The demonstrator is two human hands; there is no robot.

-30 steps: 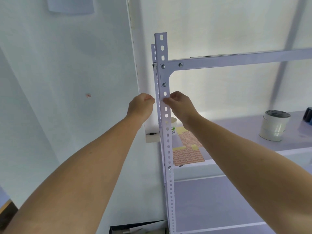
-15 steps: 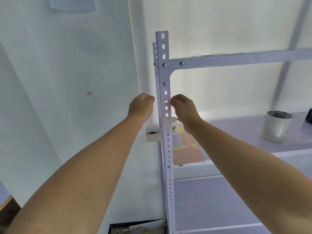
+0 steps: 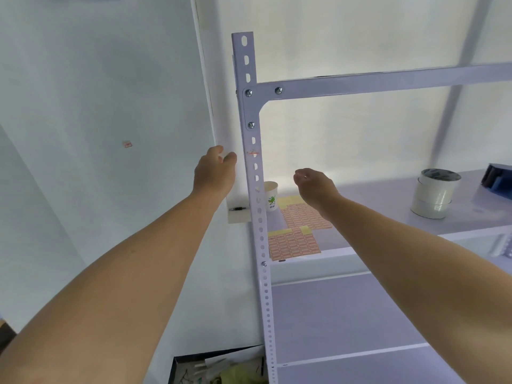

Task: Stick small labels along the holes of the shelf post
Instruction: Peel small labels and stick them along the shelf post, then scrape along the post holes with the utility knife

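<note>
Hands are coming away from the shelf post: the left hand is hovering just left of it, fingers loosened and holding nothing, while the right hand, pinching at the post half a second ago, is now hanging well to its right, fingers loosely curled and empty. On the post's front face a small label is sitting between two holes, so that one is looking placed. Behind the post, label sheets are lying on the shelf, probably supplying the next.
</note>
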